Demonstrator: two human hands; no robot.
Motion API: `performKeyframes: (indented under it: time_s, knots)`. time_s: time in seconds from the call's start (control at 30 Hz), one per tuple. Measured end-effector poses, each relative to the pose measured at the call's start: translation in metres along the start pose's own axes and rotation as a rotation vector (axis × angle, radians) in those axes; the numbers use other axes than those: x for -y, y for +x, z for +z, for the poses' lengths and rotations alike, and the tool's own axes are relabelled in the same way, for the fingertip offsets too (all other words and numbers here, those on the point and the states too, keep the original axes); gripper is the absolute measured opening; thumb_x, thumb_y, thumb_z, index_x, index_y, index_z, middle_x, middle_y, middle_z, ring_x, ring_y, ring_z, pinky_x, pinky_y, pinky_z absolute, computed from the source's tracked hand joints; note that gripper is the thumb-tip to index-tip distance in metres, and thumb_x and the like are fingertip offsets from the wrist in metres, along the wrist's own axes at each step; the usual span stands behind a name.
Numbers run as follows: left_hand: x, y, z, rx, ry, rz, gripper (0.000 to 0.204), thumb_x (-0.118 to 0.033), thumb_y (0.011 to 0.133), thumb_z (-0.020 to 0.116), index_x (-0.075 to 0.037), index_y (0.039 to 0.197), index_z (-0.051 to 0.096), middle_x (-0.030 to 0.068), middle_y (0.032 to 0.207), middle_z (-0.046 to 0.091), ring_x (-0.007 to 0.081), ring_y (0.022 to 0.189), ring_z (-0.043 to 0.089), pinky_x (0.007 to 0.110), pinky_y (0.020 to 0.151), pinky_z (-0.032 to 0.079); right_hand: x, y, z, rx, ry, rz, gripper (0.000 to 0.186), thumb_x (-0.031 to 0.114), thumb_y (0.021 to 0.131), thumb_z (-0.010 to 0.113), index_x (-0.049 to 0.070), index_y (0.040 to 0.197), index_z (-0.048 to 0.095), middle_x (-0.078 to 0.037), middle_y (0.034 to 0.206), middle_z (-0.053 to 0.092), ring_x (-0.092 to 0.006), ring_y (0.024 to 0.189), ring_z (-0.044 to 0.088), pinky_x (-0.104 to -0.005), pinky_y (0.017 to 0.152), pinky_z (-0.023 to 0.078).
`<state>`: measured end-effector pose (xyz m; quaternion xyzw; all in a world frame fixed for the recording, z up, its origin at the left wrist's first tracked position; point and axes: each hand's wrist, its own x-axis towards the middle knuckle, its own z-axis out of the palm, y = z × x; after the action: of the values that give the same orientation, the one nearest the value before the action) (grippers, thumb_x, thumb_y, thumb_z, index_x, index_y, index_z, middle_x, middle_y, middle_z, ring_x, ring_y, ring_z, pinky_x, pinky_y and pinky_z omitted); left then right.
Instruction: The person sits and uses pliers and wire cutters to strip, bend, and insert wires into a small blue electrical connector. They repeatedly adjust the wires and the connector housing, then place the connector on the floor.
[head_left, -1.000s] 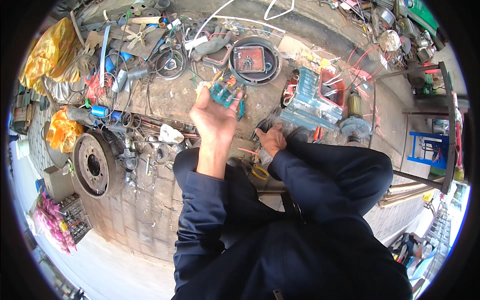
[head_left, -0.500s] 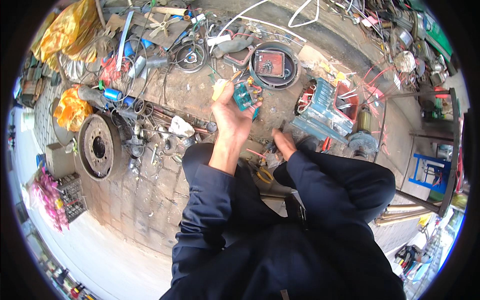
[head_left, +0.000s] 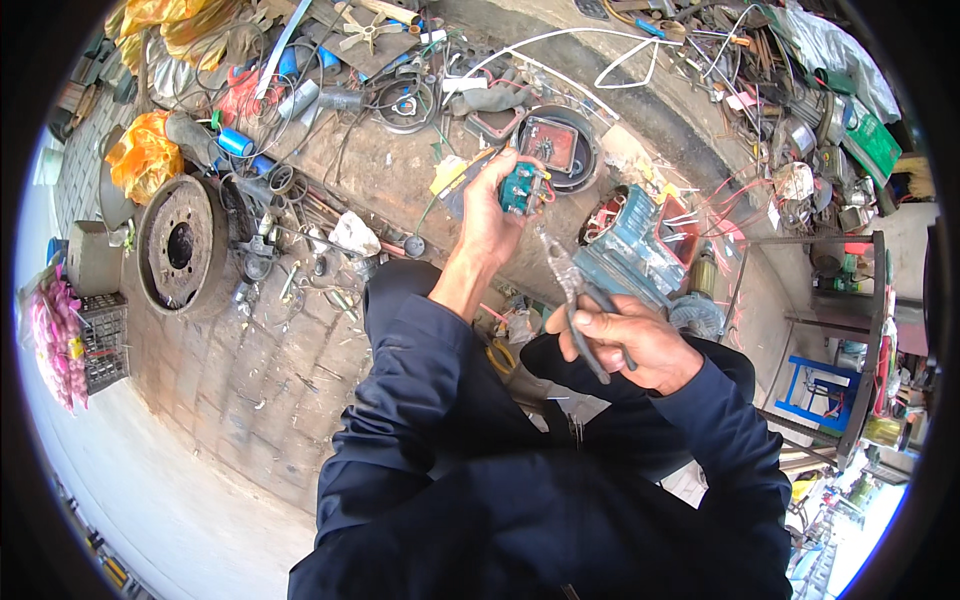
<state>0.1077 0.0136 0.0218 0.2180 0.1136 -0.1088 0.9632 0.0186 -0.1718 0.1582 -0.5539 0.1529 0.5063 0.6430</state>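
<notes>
My left hand (head_left: 488,220) is closed around a small green terminal block (head_left: 517,190) with metal studs and reddish wires. My right hand (head_left: 640,342) grips a pair of pliers (head_left: 566,272) with dark handles, its jaws pointing up toward the block but apart from it. Beyond the pliers sits a blue-green electric motor housing (head_left: 630,255) with white wire ends in its open terminal box. Past the block, a round dark basin (head_left: 590,165) holds a reddish square cover (head_left: 548,146). A yellow piece (head_left: 446,174) shows beside my left hand.
A rusty wheel rim (head_left: 180,250) stands on the paving at left, near an orange plastic bag (head_left: 145,150). Yellow-handled pliers (head_left: 498,356) lie between my legs. A dark metal frame (head_left: 868,330) stands at right. Scrap parts and cables crowd the far ground.
My right hand has come up from the ground near the motor with the pliers in it. My left hand has moved slightly right and turned, still holding the terminal block. The view has shifted.
</notes>
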Motion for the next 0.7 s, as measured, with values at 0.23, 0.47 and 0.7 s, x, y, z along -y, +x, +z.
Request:
performKeyframes:
  time_s: [0.23, 0.47, 0.7]
  knots:
    - [0.001, -0.001, 0.002, 0.012, 0.085, -0.031, 0.040, -0.044, 0.097, 0.057, -0.005, 0.099, 0.068, 0.0077, 0.084, 0.071, 0.0202, 0.070, 0.069, 0.030, 0.059, 0.049, -0.008, 0.025, -0.003, 0.102, -0.051, -0.027, 0.034, 0.021, 0.100, 0.060, -0.004, 0.124, 0.060, -0.017, 0.109, 0.070, -0.0092, 0.071, 0.063, -0.0213, 0.057, 0.047]
    - [0.004, -0.004, 0.007, 0.077, 0.183, -0.063, 0.039, -0.042, 0.098, 0.056, -0.005, 0.101, 0.067, 0.0077, 0.086, 0.071, 0.0207, 0.072, 0.069, 0.031, 0.061, 0.051, -0.013, 0.031, -0.013, 0.091, -0.049, -0.020, 0.035, 0.022, 0.100, 0.060, -0.004, 0.123, 0.060, -0.016, 0.106, 0.070, -0.0106, 0.071, 0.061, -0.0238, 0.060, 0.047]
    - [0.004, -0.004, 0.006, 0.107, 0.237, -0.090, 0.034, -0.036, 0.098, 0.055, -0.004, 0.100, 0.067, 0.0086, 0.095, 0.071, 0.0195, 0.079, 0.067, 0.032, 0.067, 0.052, -0.012, 0.030, -0.015, 0.037, -0.089, -0.059, 0.029, 0.018, 0.103, 0.058, -0.004, 0.121, 0.063, -0.010, 0.096, 0.072, -0.0071, 0.064, 0.054, -0.0227, 0.057, 0.045]
